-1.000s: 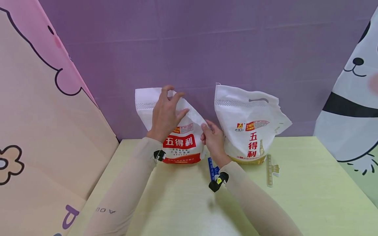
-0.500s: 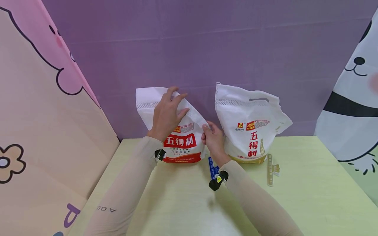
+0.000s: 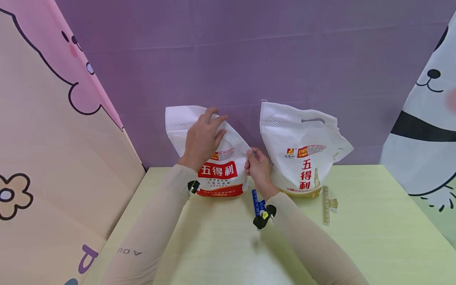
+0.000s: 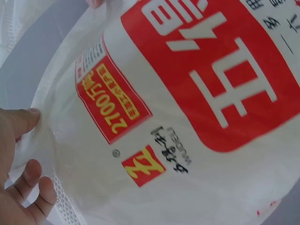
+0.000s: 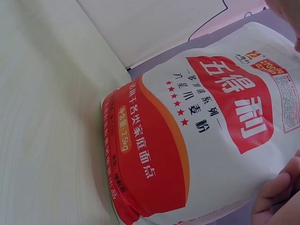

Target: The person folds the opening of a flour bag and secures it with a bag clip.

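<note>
A white flour bag with a red printed panel stands upright at the back of the table, its top right corner folded down. My left hand is at the top fold, thumb in front and bent fingers over the edge; in the left wrist view the white material runs between thumb and fingers. My right hand pinches the bag's right edge at the lower end of the fold. In the right wrist view, curled right-hand fingers show at the bag's side.
A second white flour bag with a gold base stands close to my right hand. A blue sealing clip lies by my right wrist, and a gold-beige clip lies in front of the second bag. A purple backdrop rises behind the table.
The left hand has shifted slightly right and down along the fold, its fingers bent a little more. The right hand keeps its pinch, with hardly any movement.
</note>
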A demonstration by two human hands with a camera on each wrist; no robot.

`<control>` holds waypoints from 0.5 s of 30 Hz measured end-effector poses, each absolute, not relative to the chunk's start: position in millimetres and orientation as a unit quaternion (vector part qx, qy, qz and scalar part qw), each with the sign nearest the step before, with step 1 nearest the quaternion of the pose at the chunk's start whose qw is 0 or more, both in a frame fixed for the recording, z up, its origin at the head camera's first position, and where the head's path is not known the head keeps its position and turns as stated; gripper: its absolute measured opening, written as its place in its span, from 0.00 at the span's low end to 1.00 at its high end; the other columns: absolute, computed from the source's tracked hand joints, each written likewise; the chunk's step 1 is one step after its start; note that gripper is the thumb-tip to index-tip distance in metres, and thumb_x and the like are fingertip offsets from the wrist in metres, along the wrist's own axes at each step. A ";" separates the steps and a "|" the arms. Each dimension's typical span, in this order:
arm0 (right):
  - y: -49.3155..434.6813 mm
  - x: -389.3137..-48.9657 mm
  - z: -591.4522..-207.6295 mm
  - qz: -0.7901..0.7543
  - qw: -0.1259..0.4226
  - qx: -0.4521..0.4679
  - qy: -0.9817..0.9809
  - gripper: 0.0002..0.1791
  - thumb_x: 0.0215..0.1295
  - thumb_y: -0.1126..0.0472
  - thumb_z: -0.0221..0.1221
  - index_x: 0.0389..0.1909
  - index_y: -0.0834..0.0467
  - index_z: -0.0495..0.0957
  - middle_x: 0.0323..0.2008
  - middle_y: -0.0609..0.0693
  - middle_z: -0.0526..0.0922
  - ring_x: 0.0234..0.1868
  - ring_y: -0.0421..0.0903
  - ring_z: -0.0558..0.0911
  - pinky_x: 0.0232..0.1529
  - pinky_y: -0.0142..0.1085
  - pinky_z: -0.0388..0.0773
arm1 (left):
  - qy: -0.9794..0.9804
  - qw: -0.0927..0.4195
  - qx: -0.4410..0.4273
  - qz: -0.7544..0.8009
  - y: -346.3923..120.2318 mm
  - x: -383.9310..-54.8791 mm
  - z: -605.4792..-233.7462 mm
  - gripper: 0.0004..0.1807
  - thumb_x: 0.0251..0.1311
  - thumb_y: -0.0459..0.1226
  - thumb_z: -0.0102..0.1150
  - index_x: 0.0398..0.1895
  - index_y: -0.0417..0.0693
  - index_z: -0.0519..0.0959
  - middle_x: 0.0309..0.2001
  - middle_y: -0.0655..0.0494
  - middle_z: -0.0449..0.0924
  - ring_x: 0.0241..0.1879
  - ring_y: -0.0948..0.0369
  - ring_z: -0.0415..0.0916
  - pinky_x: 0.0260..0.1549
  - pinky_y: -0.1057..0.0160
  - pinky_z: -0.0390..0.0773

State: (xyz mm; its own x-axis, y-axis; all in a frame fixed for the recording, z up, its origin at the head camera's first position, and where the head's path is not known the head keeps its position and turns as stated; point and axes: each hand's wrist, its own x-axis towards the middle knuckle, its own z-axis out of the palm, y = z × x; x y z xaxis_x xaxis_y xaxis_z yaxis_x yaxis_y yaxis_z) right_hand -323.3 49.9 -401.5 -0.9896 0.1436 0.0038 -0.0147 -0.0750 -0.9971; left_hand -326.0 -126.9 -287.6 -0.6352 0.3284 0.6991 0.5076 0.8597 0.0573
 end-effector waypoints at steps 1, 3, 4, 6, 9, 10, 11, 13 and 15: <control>50.0 -323.4 -401.6 0.732 0.056 -0.047 -0.678 0.13 0.80 0.51 0.52 0.57 0.51 0.76 0.24 0.46 0.75 0.22 0.41 0.74 0.32 0.32 0.80 | -0.895 0.359 -0.235 -0.123 -127.0 -326.4 -287.9 0.22 0.68 0.42 0.64 0.64 0.54 0.80 0.66 0.48 0.73 0.59 0.49 0.79 0.51 0.52 0.85; 50.1 -323.9 -402.0 0.733 0.061 -0.046 -0.676 0.12 0.80 0.52 0.52 0.56 0.51 0.76 0.23 0.46 0.74 0.20 0.40 0.73 0.30 0.32 0.79 | -0.893 0.363 -0.238 -0.118 -127.2 -327.4 -288.7 0.21 0.68 0.41 0.64 0.64 0.54 0.80 0.64 0.48 0.74 0.56 0.49 0.80 0.50 0.52 0.86; 50.1 -324.1 -402.2 0.733 0.063 -0.046 -0.676 0.12 0.80 0.52 0.52 0.55 0.52 0.76 0.22 0.46 0.74 0.20 0.40 0.72 0.30 0.32 0.79 | -0.892 0.366 -0.239 -0.116 -127.3 -327.6 -288.9 0.21 0.68 0.40 0.64 0.64 0.54 0.80 0.63 0.48 0.75 0.55 0.49 0.81 0.49 0.52 0.86; 50.1 -324.6 -402.5 0.734 0.065 -0.046 -0.675 0.12 0.80 0.53 0.52 0.54 0.52 0.77 0.21 0.45 0.74 0.19 0.40 0.72 0.29 0.32 0.78 | -0.891 0.369 -0.239 -0.115 -127.7 -328.3 -289.8 0.21 0.68 0.40 0.63 0.64 0.55 0.80 0.61 0.47 0.76 0.52 0.50 0.82 0.48 0.53 0.86; 50.1 -324.7 -402.9 0.731 0.064 -0.049 -0.677 0.11 0.80 0.52 0.52 0.54 0.52 0.77 0.21 0.45 0.74 0.20 0.40 0.72 0.29 0.32 0.78 | -0.890 0.373 -0.236 -0.118 -128.6 -329.0 -291.3 0.20 0.69 0.40 0.63 0.63 0.56 0.80 0.59 0.48 0.76 0.50 0.51 0.83 0.48 0.53 0.86; 50.1 -324.8 -403.1 0.731 0.062 -0.051 -0.678 0.11 0.80 0.52 0.51 0.54 0.51 0.77 0.22 0.45 0.74 0.20 0.40 0.72 0.30 0.32 0.78 | -0.889 0.374 -0.234 -0.119 -129.0 -329.3 -291.8 0.20 0.69 0.41 0.62 0.63 0.56 0.80 0.58 0.48 0.76 0.50 0.51 0.83 0.48 0.53 0.86; 50.2 -324.9 -403.2 0.731 0.060 -0.051 -0.678 0.11 0.80 0.52 0.51 0.54 0.51 0.77 0.22 0.46 0.74 0.20 0.40 0.72 0.30 0.32 0.78 | -0.889 0.374 -0.233 -0.120 -129.4 -329.8 -292.3 0.19 0.69 0.41 0.62 0.63 0.57 0.80 0.58 0.48 0.77 0.49 0.51 0.83 0.48 0.53 0.86; 50.4 -325.3 -403.9 0.731 0.058 -0.053 -0.678 0.12 0.80 0.51 0.51 0.54 0.51 0.76 0.22 0.46 0.74 0.21 0.41 0.73 0.31 0.33 0.79 | -0.888 0.378 -0.232 -0.124 -130.2 -330.8 -293.6 0.19 0.69 0.41 0.62 0.62 0.57 0.80 0.56 0.49 0.77 0.49 0.52 0.82 0.48 0.53 0.87; 50.5 -325.4 -404.5 0.731 0.057 -0.053 -0.678 0.12 0.80 0.51 0.51 0.54 0.51 0.76 0.23 0.46 0.74 0.22 0.41 0.73 0.32 0.33 0.79 | -0.886 0.380 -0.231 -0.131 -130.7 -331.6 -294.8 0.18 0.69 0.41 0.63 0.61 0.57 0.80 0.55 0.49 0.76 0.49 0.52 0.82 0.48 0.53 0.87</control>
